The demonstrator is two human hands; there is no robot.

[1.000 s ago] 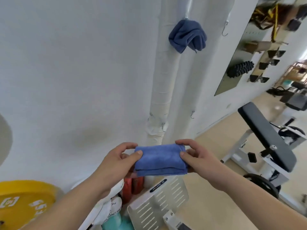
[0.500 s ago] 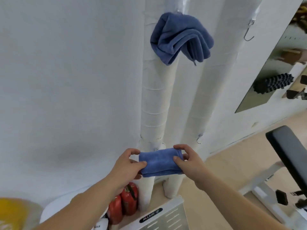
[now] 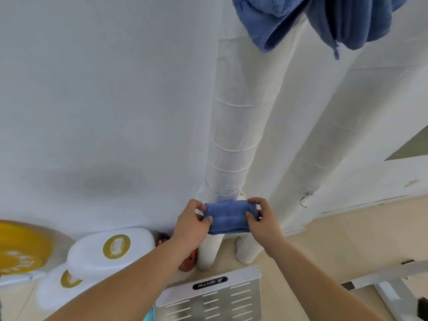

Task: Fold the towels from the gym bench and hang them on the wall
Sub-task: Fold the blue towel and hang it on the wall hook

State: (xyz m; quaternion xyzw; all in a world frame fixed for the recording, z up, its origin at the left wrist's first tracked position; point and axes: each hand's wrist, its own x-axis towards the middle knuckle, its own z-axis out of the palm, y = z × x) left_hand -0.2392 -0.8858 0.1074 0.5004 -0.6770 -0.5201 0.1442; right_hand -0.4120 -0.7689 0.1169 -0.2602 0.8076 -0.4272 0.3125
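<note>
folded blue towel [image 3: 228,218] pinched between left hand [image 3: 193,224] and right hand [image 3: 262,220] fingers, second towel [image 3: 324,17] hanging above

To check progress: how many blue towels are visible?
2. The folded towel is pinched between left hand and right hand; the hanging towel is at the top edge, cut off, so more may be hidden.

The folded towel [image 3: 229,218] lies between the left grip [image 3: 192,225] and the right grip [image 3: 264,221], held at either end, in front of the left pipe [image 3: 231,147]. The right pipe [image 3: 324,135] runs beside it along the wall [image 3: 92,89]. A hung towel [image 3: 324,19] is high above both pipes. Below the grips a slotted panel [image 3: 208,295] lies on the floor [image 3: 335,239], with two containers [image 3: 111,249] to its left.
</note>
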